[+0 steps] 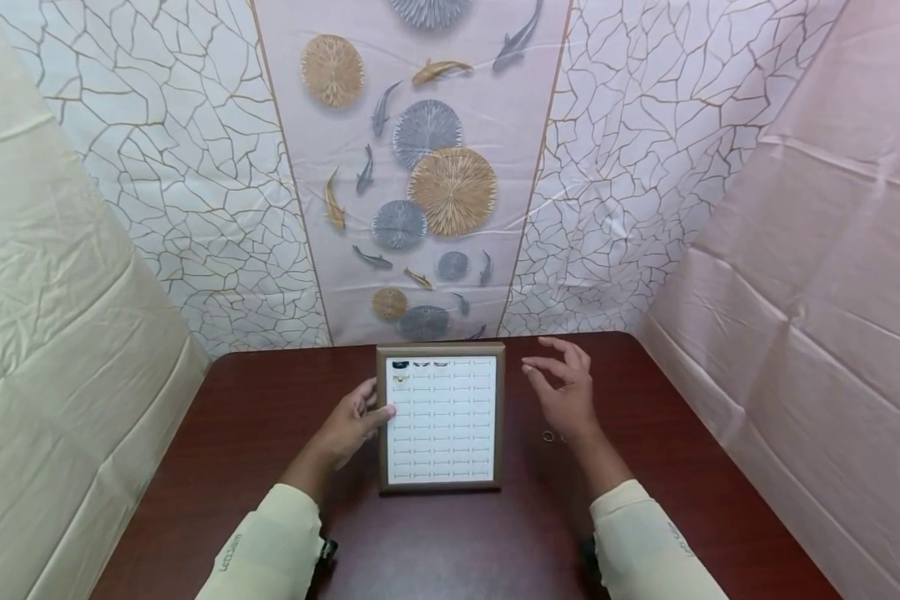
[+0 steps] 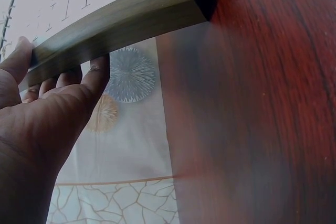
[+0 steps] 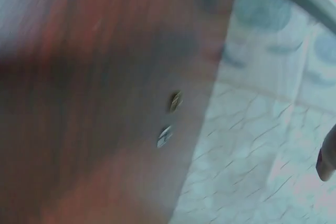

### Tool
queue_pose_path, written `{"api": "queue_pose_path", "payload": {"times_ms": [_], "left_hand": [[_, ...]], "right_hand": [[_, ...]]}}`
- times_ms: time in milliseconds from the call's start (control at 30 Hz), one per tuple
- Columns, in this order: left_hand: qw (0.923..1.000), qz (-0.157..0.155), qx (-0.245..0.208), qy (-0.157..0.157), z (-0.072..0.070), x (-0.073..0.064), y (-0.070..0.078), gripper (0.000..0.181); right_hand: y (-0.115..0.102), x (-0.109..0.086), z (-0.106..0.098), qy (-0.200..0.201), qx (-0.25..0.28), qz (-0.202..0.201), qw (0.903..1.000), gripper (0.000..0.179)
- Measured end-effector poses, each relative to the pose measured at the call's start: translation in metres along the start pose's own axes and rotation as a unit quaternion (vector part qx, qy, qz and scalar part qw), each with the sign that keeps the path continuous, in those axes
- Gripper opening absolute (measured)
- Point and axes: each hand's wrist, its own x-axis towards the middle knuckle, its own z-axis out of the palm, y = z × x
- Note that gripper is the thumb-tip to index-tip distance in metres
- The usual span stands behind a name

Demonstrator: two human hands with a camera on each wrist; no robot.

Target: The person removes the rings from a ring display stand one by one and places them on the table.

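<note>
A wooden-framed ring display board (image 1: 441,429) stands tilted up on the table, its white face lined with rows of small slots. Several rings sit in its upper slots, among them a black ring (image 1: 400,365) at the top left and a gold-toned ring (image 1: 401,378) below it. My left hand (image 1: 354,423) grips the board's left side, thumb on the front and fingers behind. To the right of the board, my right hand (image 1: 566,392) hovers with fingers parted and nothing visible between them. Two loose rings, a gold one (image 3: 176,101) and a silvery one (image 3: 164,136), lie by the right wrist.
The dark red wooden table (image 1: 262,433) has rounded far corners. Behind it hangs a patterned cloth (image 1: 615,167) with fish and round motifs. Beige fabric walls (image 1: 810,317) rise on both sides.
</note>
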Motion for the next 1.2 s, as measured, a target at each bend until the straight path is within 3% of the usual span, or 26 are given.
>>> {"api": "queue_pose_path", "payload": {"times_ms": [167,400,733,1200], "left_hand": [[0.9999,0.012,0.0,-0.006,-0.001,0.0,0.001,0.071],[1.0,0.003,0.007,0.001,0.0,-0.003,0.004,0.072],[0.9999,-0.003,0.012,0.009,0.001,-0.003,0.002,0.073],[0.9999,0.004,0.01,-0.001,0.0,-0.003,-0.001,0.076]], "right_hand": [[-0.025,0.002,0.019,0.0,0.027,-0.061,0.9978,0.012],[-0.043,-0.001,0.044,-0.026,0.018,-0.09,0.9954,0.012],[-0.056,-0.001,0.067,-0.075,-0.041,-0.112,0.99,0.009],[-0.056,0.003,0.083,-0.062,-0.111,-0.14,0.982,0.01]]}}
